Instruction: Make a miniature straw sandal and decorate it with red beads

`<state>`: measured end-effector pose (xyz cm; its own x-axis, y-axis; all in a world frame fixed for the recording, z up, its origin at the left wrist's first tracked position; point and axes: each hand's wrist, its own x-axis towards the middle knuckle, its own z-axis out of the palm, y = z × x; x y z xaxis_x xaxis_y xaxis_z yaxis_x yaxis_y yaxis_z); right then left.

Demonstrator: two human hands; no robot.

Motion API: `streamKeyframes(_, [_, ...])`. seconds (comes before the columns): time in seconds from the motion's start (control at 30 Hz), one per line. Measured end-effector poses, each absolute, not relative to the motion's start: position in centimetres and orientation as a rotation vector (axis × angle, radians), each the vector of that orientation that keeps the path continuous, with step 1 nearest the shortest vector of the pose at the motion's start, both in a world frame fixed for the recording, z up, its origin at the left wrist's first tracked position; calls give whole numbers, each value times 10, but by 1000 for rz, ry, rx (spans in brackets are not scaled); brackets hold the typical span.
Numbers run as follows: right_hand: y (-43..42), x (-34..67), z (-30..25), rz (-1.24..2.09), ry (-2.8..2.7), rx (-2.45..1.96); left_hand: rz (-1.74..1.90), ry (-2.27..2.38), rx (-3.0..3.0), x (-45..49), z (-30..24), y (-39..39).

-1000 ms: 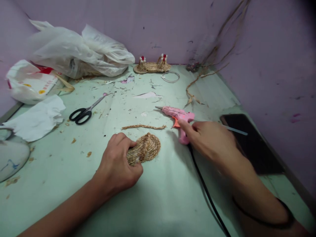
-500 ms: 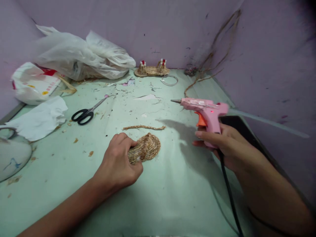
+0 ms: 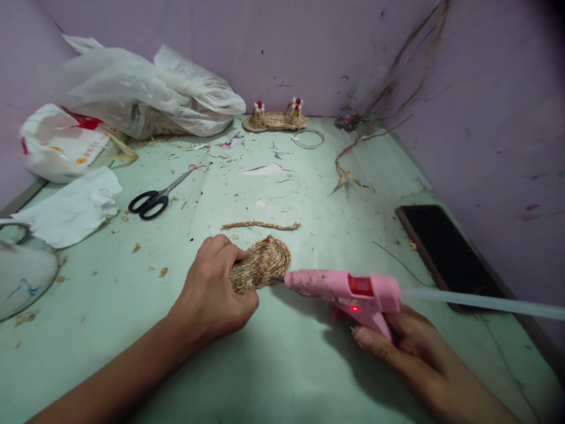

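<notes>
My left hand (image 3: 216, 288) grips one end of a small woven straw sole (image 3: 269, 259), thumb on the near edge and fingers on the far edge. In my right hand (image 3: 397, 347) is a pink hot glue gun (image 3: 339, 285) with a lit red light and a clear glue stick (image 3: 485, 301) out of its back. The gun's metal nozzle points left and reaches the sole's near right edge; whether it touches cannot be made out. Just beyond the sole lies a short braided straw cord (image 3: 260, 225).
Black-handled scissors (image 3: 154, 203) and crumpled white paper (image 3: 70, 209) lie left, near a white mug (image 3: 26, 282). A phone (image 3: 445, 253) lies right. At the back are plastic bags (image 3: 145, 88), a beaded straw piece (image 3: 278, 121), a wire ring (image 3: 309, 139) and dry stalks (image 3: 353, 141).
My right hand has brought the glue gun down and left, so its nozzle is now at the sole's edge. The phone shows more fully. My left hand keeps its hold.
</notes>
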<state>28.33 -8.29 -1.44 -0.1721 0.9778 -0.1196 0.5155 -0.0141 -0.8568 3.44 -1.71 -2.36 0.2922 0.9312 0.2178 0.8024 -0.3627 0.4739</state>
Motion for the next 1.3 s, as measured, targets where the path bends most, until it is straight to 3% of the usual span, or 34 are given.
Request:
streamKeyframes(0.37, [-85,280,-21,888,-1910,-1568,687,1583,2292,34,-24,-17])
streamKeyframes(1.3, [-82,273,-17,901,-1917,-1560,705,1563,2280,33,-24,-18])
